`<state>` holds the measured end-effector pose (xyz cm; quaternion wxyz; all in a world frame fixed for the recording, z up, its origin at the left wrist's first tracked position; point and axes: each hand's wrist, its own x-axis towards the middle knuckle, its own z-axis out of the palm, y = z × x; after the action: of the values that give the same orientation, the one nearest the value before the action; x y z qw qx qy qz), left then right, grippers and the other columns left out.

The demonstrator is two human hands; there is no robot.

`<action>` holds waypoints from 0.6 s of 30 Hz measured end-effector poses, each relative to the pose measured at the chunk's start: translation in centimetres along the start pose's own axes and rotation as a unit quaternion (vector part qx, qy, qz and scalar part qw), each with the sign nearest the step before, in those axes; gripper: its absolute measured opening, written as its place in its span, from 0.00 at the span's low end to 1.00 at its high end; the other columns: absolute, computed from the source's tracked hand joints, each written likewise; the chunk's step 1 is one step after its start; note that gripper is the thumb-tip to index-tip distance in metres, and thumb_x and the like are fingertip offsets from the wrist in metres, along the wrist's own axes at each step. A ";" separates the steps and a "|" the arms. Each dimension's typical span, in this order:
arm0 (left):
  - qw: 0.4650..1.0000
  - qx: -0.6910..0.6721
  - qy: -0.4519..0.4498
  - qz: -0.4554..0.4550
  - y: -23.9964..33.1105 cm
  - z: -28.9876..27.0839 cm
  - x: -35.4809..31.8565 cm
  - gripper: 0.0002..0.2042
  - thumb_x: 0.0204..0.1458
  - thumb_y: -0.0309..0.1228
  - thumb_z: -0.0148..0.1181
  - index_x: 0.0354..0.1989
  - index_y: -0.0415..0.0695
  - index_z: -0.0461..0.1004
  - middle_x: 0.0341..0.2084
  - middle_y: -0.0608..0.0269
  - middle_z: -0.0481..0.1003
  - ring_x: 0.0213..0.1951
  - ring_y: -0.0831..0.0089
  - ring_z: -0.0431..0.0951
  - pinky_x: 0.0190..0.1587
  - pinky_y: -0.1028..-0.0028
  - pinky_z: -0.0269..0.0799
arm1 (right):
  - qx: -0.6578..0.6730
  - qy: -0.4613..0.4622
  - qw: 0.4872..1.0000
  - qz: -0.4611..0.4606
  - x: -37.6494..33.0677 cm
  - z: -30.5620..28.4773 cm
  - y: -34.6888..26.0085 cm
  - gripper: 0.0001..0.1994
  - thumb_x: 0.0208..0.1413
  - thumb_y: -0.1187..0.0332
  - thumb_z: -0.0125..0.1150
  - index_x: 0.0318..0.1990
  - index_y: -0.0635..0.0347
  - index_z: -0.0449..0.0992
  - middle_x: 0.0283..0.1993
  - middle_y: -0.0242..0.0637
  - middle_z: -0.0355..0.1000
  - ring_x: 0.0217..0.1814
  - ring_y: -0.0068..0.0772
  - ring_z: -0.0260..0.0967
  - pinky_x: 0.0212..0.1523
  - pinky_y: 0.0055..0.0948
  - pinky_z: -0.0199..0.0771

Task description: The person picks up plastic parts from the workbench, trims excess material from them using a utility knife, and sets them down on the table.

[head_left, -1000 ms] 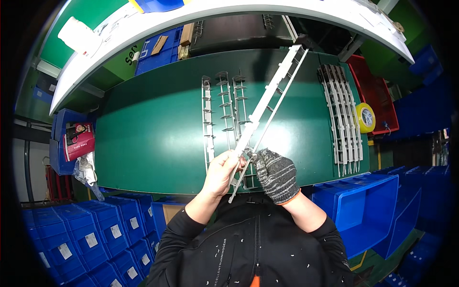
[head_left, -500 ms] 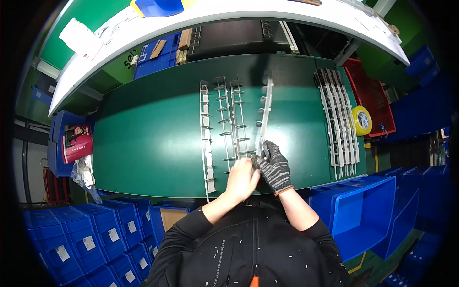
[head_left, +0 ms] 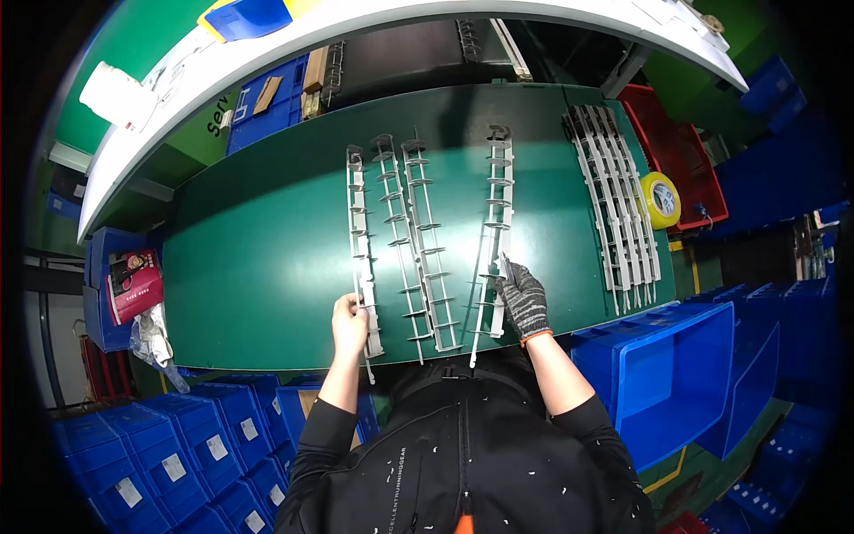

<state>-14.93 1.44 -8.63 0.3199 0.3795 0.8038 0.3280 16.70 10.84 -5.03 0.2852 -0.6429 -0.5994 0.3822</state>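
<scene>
Several long, narrow pale strips with thin dark crosswise fins lie lengthwise on the green table. My bare left hand point(head_left: 350, 322) has its fingers closed at the near part of the leftmost finned strip point(head_left: 359, 231). Two more finned strips, one point(head_left: 397, 222) beside the other point(head_left: 427, 236), lie between my hands. At the right of these is another finned strip point(head_left: 501, 196), flat on the table. My right hand point(head_left: 525, 303), in a grey knitted glove with an orange cuff, closes on this strip's near half; the fingertips are partly hidden.
A row of pale strips point(head_left: 614, 205) lies at the table's right end, beside a yellow tape roll point(head_left: 660, 200) and a red bin point(head_left: 680, 169). An open blue crate point(head_left: 663, 383) stands at the near right. Blue boxes point(head_left: 169, 445) line the near left. A white shelf point(head_left: 374, 22) crosses the far side.
My left hand has left my right hand and moved left to the leftmost strip. The right-hand strip, tilted and blurred before, now lies flat on the table. The whole view has shifted slightly.
</scene>
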 end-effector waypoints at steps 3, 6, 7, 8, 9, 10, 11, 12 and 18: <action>0.974 -0.211 -0.068 -0.044 6.8 -2.1 -1.4 0.11 0.50 0.20 0.46 0.43 0.41 0.65 0.29 0.64 0.72 0.28 0.83 0.70 0.28 0.83 0.67 | 0.181 -0.009 0.983 0.039 -0.2 -0.6 1.2 0.14 0.48 0.73 0.56 0.44 0.66 0.70 0.34 0.40 0.73 0.35 0.27 0.69 0.40 0.25 0.68; 0.956 -0.268 -0.116 -0.011 10.4 -4.2 -2.4 0.13 0.51 0.23 0.48 0.46 0.38 0.66 0.33 0.60 0.71 0.30 0.79 0.72 0.29 0.82 0.70 | 0.335 -0.060 0.931 0.134 -1.0 -1.9 -1.7 0.13 0.49 0.75 0.55 0.43 0.66 0.70 0.35 0.37 0.72 0.35 0.23 0.68 0.38 0.23 0.68; 0.944 -0.302 -0.130 -0.010 11.4 -4.1 -2.5 0.13 0.51 0.23 0.48 0.46 0.37 0.66 0.34 0.59 0.71 0.30 0.78 0.72 0.28 0.82 0.71 | 0.361 -0.053 0.924 0.115 -1.2 -1.8 -1.7 0.12 0.50 0.77 0.53 0.43 0.66 0.70 0.35 0.33 0.72 0.35 0.21 0.67 0.37 0.22 0.67; 0.931 -0.336 -0.144 -0.010 12.6 -3.5 -2.6 0.13 0.51 0.22 0.48 0.45 0.37 0.66 0.35 0.58 0.71 0.30 0.78 0.73 0.28 0.83 0.71 | 0.361 -0.053 0.924 0.119 -1.5 -1.8 -1.9 0.12 0.50 0.77 0.53 0.43 0.66 0.70 0.35 0.33 0.72 0.35 0.21 0.67 0.37 0.22 0.67; 0.919 -0.364 -0.153 -0.021 14.2 -3.0 -3.0 0.12 0.50 0.22 0.49 0.44 0.35 0.66 0.36 0.57 0.71 0.30 0.78 0.73 0.27 0.83 0.73 | 0.398 -0.058 0.906 0.132 -1.8 -1.8 -2.7 0.12 0.50 0.76 0.53 0.44 0.66 0.70 0.35 0.33 0.72 0.34 0.21 0.67 0.37 0.21 0.67; 0.901 -0.399 -0.163 -0.038 15.5 -2.1 -3.4 0.13 0.49 0.22 0.50 0.44 0.33 0.66 0.36 0.57 0.71 0.29 0.78 0.73 0.27 0.83 0.73 | 0.434 -0.063 0.887 0.144 -2.0 -2.1 -3.6 0.12 0.50 0.76 0.53 0.44 0.66 0.70 0.35 0.34 0.71 0.33 0.20 0.67 0.36 0.21 0.68; 0.899 -0.405 -0.163 -0.035 16.1 -0.8 -3.5 0.13 0.49 0.23 0.51 0.44 0.33 0.66 0.37 0.57 0.71 0.29 0.78 0.73 0.27 0.82 0.73 | 0.436 -0.099 0.879 0.167 -2.2 -2.6 -4.6 0.11 0.51 0.76 0.53 0.44 0.65 0.71 0.36 0.34 0.71 0.33 0.20 0.67 0.35 0.20 0.69; 0.896 -0.411 -0.164 -0.030 16.9 0.4 -3.7 0.14 0.49 0.23 0.52 0.44 0.33 0.66 0.37 0.57 0.71 0.29 0.78 0.73 0.28 0.81 0.73 | 0.435 -0.098 0.879 0.168 -2.5 -2.7 -5.1 0.11 0.51 0.76 0.53 0.44 0.65 0.71 0.36 0.34 0.71 0.33 0.20 0.67 0.35 0.20 0.69; 0.830 -0.474 -0.277 -0.100 19.2 4.6 -5.4 0.16 0.46 0.24 0.56 0.45 0.34 0.67 0.34 0.62 0.72 0.30 0.79 0.73 0.32 0.79 0.72 | 0.496 -0.097 0.849 0.155 -4.3 -4.1 -7.8 0.13 0.51 0.77 0.49 0.46 0.68 0.67 0.37 0.37 0.71 0.34 0.25 0.70 0.34 0.22 0.73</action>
<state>-0.96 7.90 4.93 0.7007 0.1739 0.4612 0.5157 15.88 7.88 4.27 0.4440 -0.4602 -0.2467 0.7282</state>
